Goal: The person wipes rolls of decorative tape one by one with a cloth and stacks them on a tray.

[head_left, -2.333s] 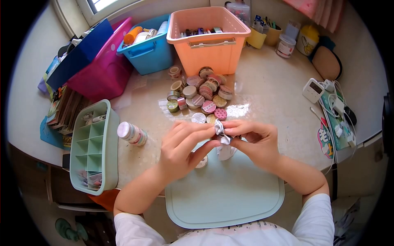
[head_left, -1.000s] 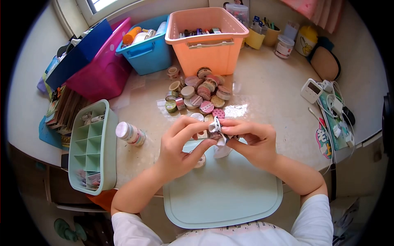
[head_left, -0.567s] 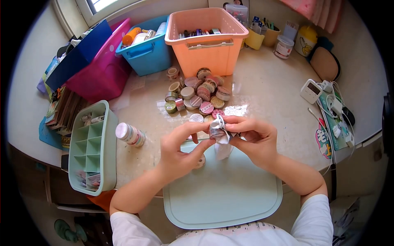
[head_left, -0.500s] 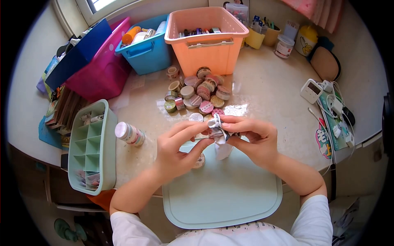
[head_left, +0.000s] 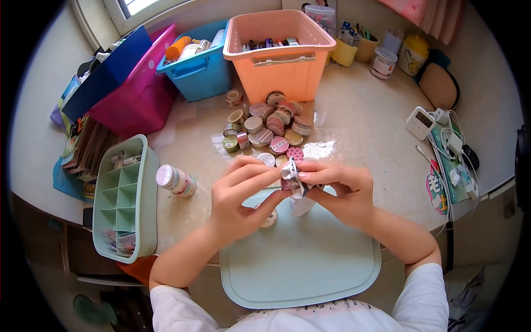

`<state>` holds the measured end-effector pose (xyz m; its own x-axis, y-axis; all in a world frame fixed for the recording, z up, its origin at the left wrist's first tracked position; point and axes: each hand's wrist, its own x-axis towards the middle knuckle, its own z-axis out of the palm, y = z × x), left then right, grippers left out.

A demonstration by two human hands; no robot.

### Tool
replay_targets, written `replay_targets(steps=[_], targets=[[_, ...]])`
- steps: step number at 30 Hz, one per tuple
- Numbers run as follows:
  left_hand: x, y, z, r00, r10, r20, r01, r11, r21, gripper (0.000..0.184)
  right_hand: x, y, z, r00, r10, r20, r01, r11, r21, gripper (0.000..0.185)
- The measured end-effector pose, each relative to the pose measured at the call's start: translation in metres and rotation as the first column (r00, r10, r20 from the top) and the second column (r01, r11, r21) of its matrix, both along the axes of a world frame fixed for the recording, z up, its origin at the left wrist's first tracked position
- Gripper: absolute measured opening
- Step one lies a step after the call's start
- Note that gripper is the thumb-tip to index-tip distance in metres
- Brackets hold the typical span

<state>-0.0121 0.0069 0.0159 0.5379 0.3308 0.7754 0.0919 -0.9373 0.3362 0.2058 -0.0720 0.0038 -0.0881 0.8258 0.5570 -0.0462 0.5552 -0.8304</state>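
In front of me, my left hand (head_left: 240,196) pinches a small pinkish-brown roll of tape (head_left: 288,183) between thumb and fingers. Crumpled white-and-dark paper (head_left: 301,192) lies against this roll, and my right hand (head_left: 345,191) grips it with thumb and forefinger. The fingers partly hide both. Under my hands is a pale green lid (head_left: 301,260), its far edge on the table. Another tape roll (head_left: 269,217) rests on it beside my left thumb. Just beyond my fingers sits a pile of decorative tape rolls (head_left: 276,124).
Left of my hands stand a white-capped bottle (head_left: 176,181) and a green divided box (head_left: 148,205). Behind the pile are an orange bin (head_left: 282,72), a blue bin (head_left: 202,80) and a magenta bin (head_left: 135,99). White cables (head_left: 453,144) lie at the right.
The paper has shifted slightly between my fingers, and more of the pinkish-brown roll shows beside it. Both hands stay nearly in place.
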Motion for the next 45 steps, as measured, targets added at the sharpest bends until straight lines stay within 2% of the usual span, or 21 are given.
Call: replay_targets(steps=[1, 3, 4, 6, 10, 13, 15, 17, 19, 21, 22, 26, 29, 31, 33, 35, 36, 40, 42, 43, 45], targets=[[0.000, -0.001, 0.002, 1.000, 0.000, 0.000, 0.000, 1.000, 0.000, 0.039, 0.000, 0.000, 0.001, 0.989, -0.050, 0.136, 0.042, 0.997, 0.062, 0.036], [0.003, -0.007, 0.007, 0.997, 0.079, -0.010, -0.079, 0.997, 0.022, 0.039, -0.002, -0.001, 0.002, 0.995, -0.033, 0.099, 0.030, 0.999, 0.035, 0.036], [0.007, -0.014, 0.010, 0.997, 0.080, -0.010, -0.079, 0.997, 0.022, 0.039, -0.004, -0.002, 0.001, 0.999, -0.002, -0.048, 0.001, 1.000, -0.028, 0.036], [0.015, -0.029, 0.014, 0.971, 0.057, 0.233, 0.074, 0.852, -0.517, 0.038, -0.006, -0.003, -0.001, 0.973, -0.008, -0.230, -0.014, 0.995, -0.095, 0.035], [0.006, -0.018, -0.007, 0.980, -0.018, 0.198, 0.117, 0.856, -0.504, 0.039, -0.005, 0.001, -0.001, 0.967, 0.055, -0.251, -0.077, 0.994, -0.081, 0.034], [0.003, -0.013, -0.004, 0.989, 0.018, 0.150, 0.037, 0.933, -0.358, 0.038, 0.000, 0.002, 0.001, 0.992, 0.051, -0.119, -0.056, 0.998, -0.038, 0.035], [-0.002, -0.010, 0.002, 1.000, 0.003, -0.019, -0.006, 0.984, -0.176, 0.040, 0.002, 0.002, 0.001, 0.982, -0.066, 0.178, 0.049, 0.994, 0.096, 0.036], [-0.001, -0.011, 0.005, 1.000, -0.007, -0.009, 0.006, 0.983, -0.181, 0.041, 0.000, -0.001, 0.004, 0.979, -0.075, 0.187, 0.058, 0.994, 0.095, 0.037], [0.001, -0.015, 0.010, 1.000, -0.019, 0.001, 0.019, 0.983, -0.182, 0.042, -0.004, -0.004, 0.006, 0.997, 0.010, -0.079, -0.016, 0.997, -0.073, 0.036], [0.008, -0.027, 0.013, 0.989, -0.006, 0.148, 0.090, 0.816, -0.572, 0.044, -0.005, -0.002, 0.002, 0.985, 0.010, -0.171, -0.024, 0.997, -0.077, 0.035], [0.003, -0.020, -0.002, 0.991, -0.051, 0.123, 0.105, 0.870, -0.483, 0.046, -0.005, -0.001, 0.001, 0.966, 0.011, -0.259, -0.033, 0.996, -0.080, 0.034], [0.000, -0.015, -0.010, 0.984, -0.089, 0.152, 0.150, 0.874, -0.462, 0.043, -0.004, 0.001, 0.001, 0.964, 0.037, -0.265, -0.063, 0.994, -0.088, 0.033], [0.003, -0.013, 0.000, 0.991, -0.015, 0.133, 0.066, 0.920, -0.387, 0.040, -0.001, 0.000, 0.003, 0.986, 0.048, -0.159, -0.057, 0.997, -0.052, 0.033], [0.004, -0.011, 0.001, 0.993, -0.028, 0.112, 0.044, 0.988, -0.149, 0.045, 0.001, -0.001, 0.000, 0.999, -0.011, 0.048, 0.010, 1.000, 0.023, 0.032], [0.005, -0.015, 0.004, 0.997, 0.004, 0.080, 0.008, 0.989, -0.145, 0.044, -0.002, -0.002, 0.000, 1.000, 0.005, -0.004, -0.005, 1.000, 0.003, 0.033], [0.011, -0.025, 0.010, 0.980, 0.011, 0.197, 0.076, 0.902, -0.425, 0.043, -0.004, -0.002, -0.003, 0.983, 0.028, -0.179, -0.035, 0.999, -0.037, 0.034], [0.011, -0.025, 0.010, 0.980, 0.004, 0.197, 0.090, 0.882, -0.462, 0.043, -0.004, -0.001, -0.004, 0.981, 0.055, -0.187, -0.059, 0.998, -0.016, 0.035], [0.002, -0.012, -0.007, 0.980, -0.027, 0.199, 0.112, 0.896, -0.430, 0.044, -0.006, 0.000, -0.005, 0.969, 0.047, -0.243, -0.060, 0.997, -0.046, 0.034], [0.000, 0.000, -0.002, 0.996, -0.064, 0.068, 0.069, 0.996, -0.065, 0.044, -0.003, 0.001, -0.003, 1.000, 0.021, -0.005, -0.020, 0.996, 0.087, 0.035], [0.000, 0.001, 0.001, 0.996, -0.064, 0.069, 0.068, 0.996, -0.065, 0.044, -0.001, 0.000, -0.003, 1.000, 0.022, -0.005, -0.021, 0.996, 0.088, 0.035], [0.000, -0.002, 0.008, 0.999, -0.041, 0.008, 0.041, 0.998, 0.056, 0.040, 0.001, -0.003, -0.002, 0.977, -0.091, 0.194, 0.055, 0.982, 0.182, 0.036]])
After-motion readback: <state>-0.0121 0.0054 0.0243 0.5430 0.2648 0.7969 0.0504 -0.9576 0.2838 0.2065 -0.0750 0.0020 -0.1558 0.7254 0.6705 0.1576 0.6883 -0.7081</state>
